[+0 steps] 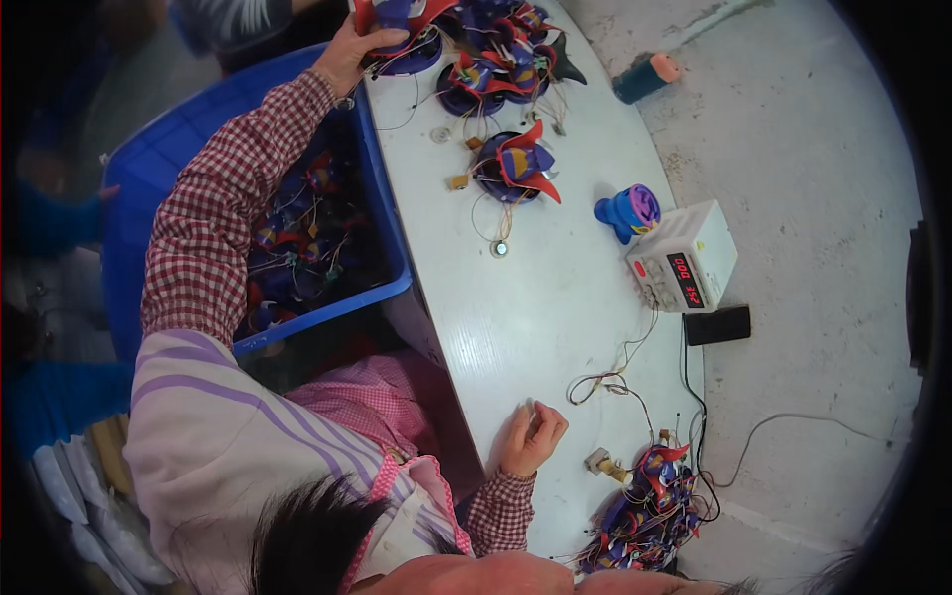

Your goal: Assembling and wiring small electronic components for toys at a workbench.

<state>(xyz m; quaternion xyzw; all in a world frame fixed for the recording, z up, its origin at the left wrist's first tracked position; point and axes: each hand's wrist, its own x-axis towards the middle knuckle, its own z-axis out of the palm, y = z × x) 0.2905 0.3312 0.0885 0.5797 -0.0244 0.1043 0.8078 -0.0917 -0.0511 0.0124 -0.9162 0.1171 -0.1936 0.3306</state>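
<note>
At the far edge of the view my left hand (pixel 347 58) is closed on a red and purple toy part (pixel 405 18), beside a cluster of similar parts with thin wires (pixel 506 55). My left arm reaches over a blue bin (pixel 392 288). Nearer me, my right hand (pixel 534 438) rests on the white table (pixel 506 337) with its fingers curled in, and nothing shows in it. A single red and purple toy part (pixel 521 167) lies on the table between the two hands, its wires trailing to a small round metal piece (pixel 499 249).
Many wired parts (pixel 307 223) fill the bin. Along the wall stand a white power supply (pixel 689 258) with a red display, a blue and purple toy figure (pixel 630 211), a black phone (pixel 718 325) and a dark cylinder (pixel 645 79). More wired parts (pixel 650 506) lie near right, with loose cables (pixel 615 382).
</note>
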